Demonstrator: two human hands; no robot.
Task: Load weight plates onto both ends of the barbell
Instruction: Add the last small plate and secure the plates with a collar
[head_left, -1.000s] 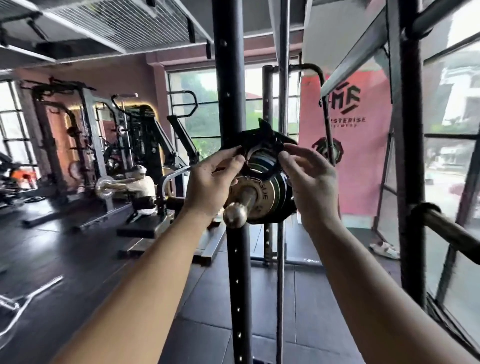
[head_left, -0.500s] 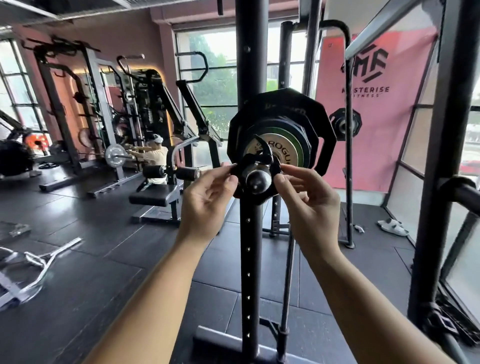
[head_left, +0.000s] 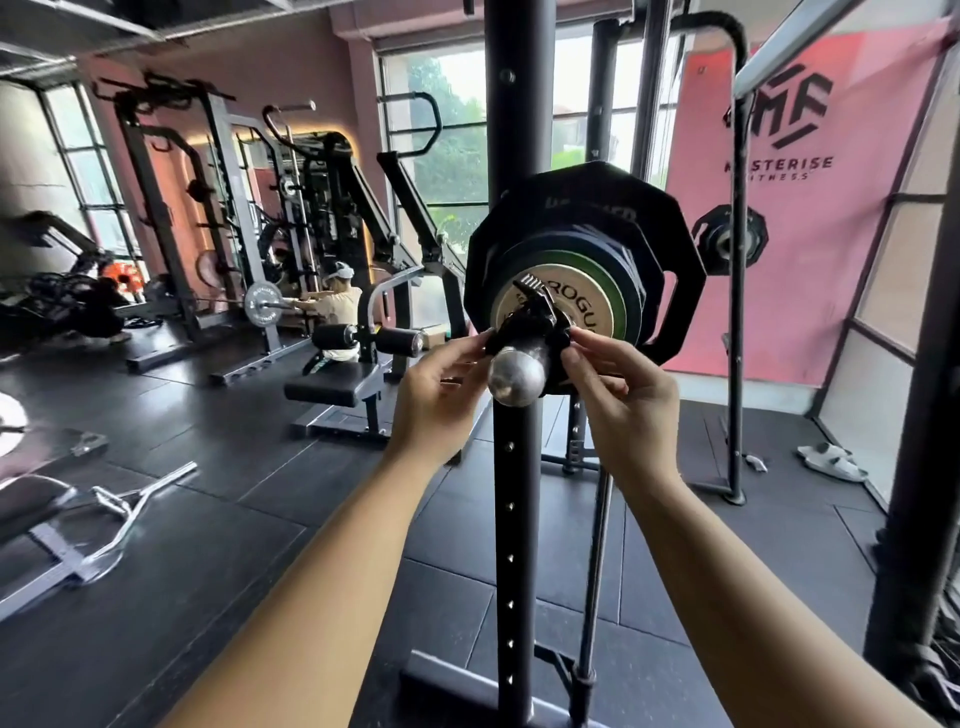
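- This end of the barbell (head_left: 517, 374) looks loaded. A large black plate (head_left: 670, 249) sits innermost, a smaller dark plate (head_left: 571, 244) in front of it, and a white plate (head_left: 582, 299) with a green rim outermost. All are stacked close together on the sleeve, in front of the rack upright (head_left: 511, 519).
- A black collar (head_left: 530, 325) sits on the sleeve just outside the white plate, near the sleeve's rounded outer end. Its ridged lever (head_left: 529, 287) stands raised, so I judge it not yet locked.
- The left hand (head_left: 441, 395) pinches the collar's left side with curled fingertips, and the right hand (head_left: 618, 395) pinches its right side the same way. Neither holds anything else.
- Going by this, the plates are done at this end, and closing the collar is what remains here.
- The bar's far end is hidden behind the plates and the upright, so I cannot tell whether it is loaded.
- The fingers cover the point where collar meets plate, so I cannot tell whether they touch. The black plate's lettering is blurred, and any thin plates between the dark and white ones are hard to count.
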